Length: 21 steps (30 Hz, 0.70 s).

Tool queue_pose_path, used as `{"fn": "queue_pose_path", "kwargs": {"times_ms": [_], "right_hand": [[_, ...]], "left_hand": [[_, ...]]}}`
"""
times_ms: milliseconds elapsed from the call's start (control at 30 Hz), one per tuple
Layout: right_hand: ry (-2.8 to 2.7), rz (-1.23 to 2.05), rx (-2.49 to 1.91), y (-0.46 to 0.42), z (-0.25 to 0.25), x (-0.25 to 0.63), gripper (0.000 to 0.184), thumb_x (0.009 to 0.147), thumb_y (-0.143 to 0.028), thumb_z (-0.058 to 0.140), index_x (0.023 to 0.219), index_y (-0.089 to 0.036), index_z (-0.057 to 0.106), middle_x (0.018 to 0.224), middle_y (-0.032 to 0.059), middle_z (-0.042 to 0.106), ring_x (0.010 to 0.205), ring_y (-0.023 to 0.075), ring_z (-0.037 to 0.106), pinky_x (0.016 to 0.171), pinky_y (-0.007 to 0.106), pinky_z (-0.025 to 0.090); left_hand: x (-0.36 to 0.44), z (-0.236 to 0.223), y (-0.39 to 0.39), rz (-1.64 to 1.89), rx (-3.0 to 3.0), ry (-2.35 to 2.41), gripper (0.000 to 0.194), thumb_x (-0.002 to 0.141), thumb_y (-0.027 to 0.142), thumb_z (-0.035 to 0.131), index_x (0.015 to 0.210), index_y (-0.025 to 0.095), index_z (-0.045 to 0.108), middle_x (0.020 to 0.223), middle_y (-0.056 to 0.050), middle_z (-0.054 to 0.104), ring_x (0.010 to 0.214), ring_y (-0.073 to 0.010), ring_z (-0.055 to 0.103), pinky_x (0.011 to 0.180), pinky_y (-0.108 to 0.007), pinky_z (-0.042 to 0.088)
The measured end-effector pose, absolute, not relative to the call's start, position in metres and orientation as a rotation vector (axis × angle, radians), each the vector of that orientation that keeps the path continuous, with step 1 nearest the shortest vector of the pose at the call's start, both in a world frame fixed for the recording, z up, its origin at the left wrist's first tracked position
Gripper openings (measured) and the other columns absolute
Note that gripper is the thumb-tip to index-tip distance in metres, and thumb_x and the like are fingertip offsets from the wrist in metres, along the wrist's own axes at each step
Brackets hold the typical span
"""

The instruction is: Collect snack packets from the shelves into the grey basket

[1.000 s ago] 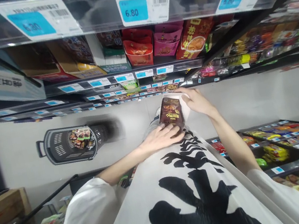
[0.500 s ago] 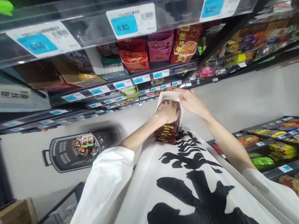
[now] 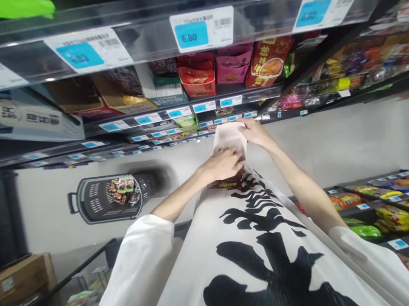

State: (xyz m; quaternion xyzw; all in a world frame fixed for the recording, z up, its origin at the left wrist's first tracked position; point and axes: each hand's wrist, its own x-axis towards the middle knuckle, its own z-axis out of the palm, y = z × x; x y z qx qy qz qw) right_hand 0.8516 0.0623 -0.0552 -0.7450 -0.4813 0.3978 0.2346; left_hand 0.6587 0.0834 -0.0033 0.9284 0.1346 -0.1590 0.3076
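In front of my shirt is an open cardboard box [image 3: 228, 133] with a white inside and a dark red-brown printed side. My right hand [image 3: 255, 132] grips its upper right edge, thumb and fingers closed on the card. Across the box's opening lies my left hand [image 3: 225, 163], fingers bent and close together. Their tips reach down toward the contents, and what they hold is hidden. Below the left hand, a strip of dark red printing with yellow characters [image 3: 227, 184] shows.
A shelf with price tags [image 3: 203, 30] crosses above. Lower shelves hold snack boxes, among them a red box [image 3: 198, 83] and a pink box [image 3: 234, 66]. A dark shopping basket [image 3: 99, 216] with several packets stands on the floor at left. Snack bins [image 3: 396, 217] stand at right.
My left hand has come from inside the box, over brown packets, to a flatter pose across its opening, covering most of them. My right hand keeps its hold. The view has shifted slightly.
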Motion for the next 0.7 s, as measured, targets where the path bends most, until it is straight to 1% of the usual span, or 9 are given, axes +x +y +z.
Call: {"fn": "queue_pose_path", "kwargs": {"times_ms": [33,100,200,300,367,433,500,600,700], "right_hand": [[-1.269,1.127,-2.039,0.064,-0.059,0.851,0.046,0.083,-0.022,0.051,0.121,-0.02,0.077,0.104,0.0072,0.079,0.094,0.0279,0.072,0.099,0.049,0.059],[-1.162,1.21,-2.014,0.068,-0.067,0.849,0.044,0.081,-0.022,0.052,0.117,-0.02,0.078,0.1,0.007,0.078,0.081,0.0257,0.072,0.084,0.047,0.065],[-1.043,1.298,-1.982,0.074,-0.076,0.845,0.044,0.079,-0.021,0.054,0.116,-0.021,0.077,0.097,0.0065,0.076,0.074,0.0239,0.072,0.067,0.041,0.067],[-0.992,1.334,-1.982,0.082,-0.085,0.837,0.045,0.079,-0.019,0.055,0.119,-0.02,0.075,0.102,0.0063,0.076,0.077,0.0232,0.073,0.068,0.04,0.067],[-0.997,1.337,-1.994,0.088,-0.092,0.831,0.044,0.08,-0.019,0.055,0.119,-0.018,0.074,0.104,0.0064,0.076,0.078,0.0221,0.073,0.07,0.039,0.067],[-1.03,1.332,-1.989,0.092,-0.102,0.825,0.044,0.081,-0.018,0.054,0.12,-0.017,0.074,0.106,0.0065,0.077,0.082,0.0221,0.073,0.073,0.039,0.067],[-1.085,1.323,-1.967,0.092,-0.114,0.82,0.044,0.08,-0.017,0.055,0.12,-0.017,0.074,0.109,0.0065,0.078,0.091,0.0238,0.074,0.082,0.041,0.066],[-1.134,1.248,-2.008,0.086,-0.134,0.817,0.04,0.082,-0.016,0.054,0.115,-0.017,0.076,0.114,0.007,0.078,0.108,0.027,0.072,0.099,0.046,0.06],[-1.02,1.205,-2.043,0.07,-0.15,0.816,0.041,0.083,-0.017,0.055,0.119,-0.017,0.073,0.118,0.008,0.077,0.114,0.0279,0.07,0.101,0.046,0.058]], "left_hand": [[0.652,0.0,0.084,-0.375,2.422,0.337,0.052,0.107,0.049,0.038,0.128,0.012,0.068,0.121,-0.017,0.071,0.11,-0.0284,0.069,0.103,-0.044,0.046],[0.638,0.004,0.085,-0.334,2.362,0.274,0.065,0.1,0.063,0.049,0.139,0.013,0.06,0.136,-0.019,0.066,0.124,-0.0306,0.064,0.107,-0.042,0.045],[0.623,0.002,0.088,-0.458,2.298,0.206,0.086,0.086,0.07,0.063,0.149,0.013,0.051,0.161,-0.022,0.044,0.147,-0.0381,0.044,0.116,-0.045,0.037],[0.616,-0.008,0.089,-0.663,2.23,0.187,0.111,0.07,0.068,0.077,0.159,0.015,0.038,0.172,-0.024,0.021,0.157,-0.0476,0.022,0.123,-0.055,0.026],[0.614,-0.019,0.086,-0.696,2.226,0.191,0.119,0.063,0.053,0.085,0.162,0.016,0.031,0.173,-0.024,0.016,0.157,-0.0498,0.017,0.124,-0.058,0.024],[0.611,-0.031,0.082,-0.648,2.285,0.252,0.109,0.063,0.032,0.084,0.159,0.018,0.035,0.17,-0.023,0.024,0.152,-0.0485,0.028,0.12,-0.059,0.03],[0.609,-0.045,0.076,-0.621,2.35,0.311,0.094,0.065,0.019,0.078,0.153,0.019,0.046,0.162,-0.022,0.037,0.142,-0.0459,0.041,0.116,-0.059,0.035],[0.606,-0.067,0.072,-0.649,2.362,0.286,0.085,0.065,0.014,0.074,0.148,0.021,0.053,0.158,-0.019,0.045,0.137,-0.0436,0.047,0.114,-0.059,0.038],[0.609,-0.087,0.078,-0.626,2.314,0.247,0.081,0.067,0.013,0.07,0.146,0.02,0.056,0.16,-0.017,0.046,0.14,-0.0397,0.049,0.116,-0.052,0.04]]}}
